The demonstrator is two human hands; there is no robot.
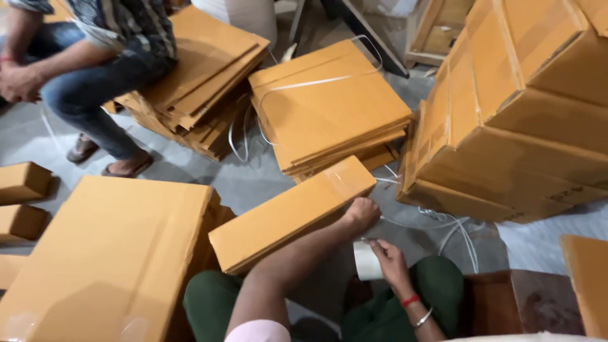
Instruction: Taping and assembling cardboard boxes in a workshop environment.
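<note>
The left hand (362, 213) is fisted against the end of a long box (292, 214) lying over the lap. The right hand (391, 261) grips what looks like a tape roll (367, 261) just below.

- A packing workshop or warehouse, with work done low on a grey concrete floor (253, 183).
- Stacks of flattened cardboard sheets (329, 107) and made-up cartons (532, 107) crowd the floor.
- Loose white strapping bands (443, 225) lie between the piles.
- A second person (95, 69) sits on one pile.
</note>
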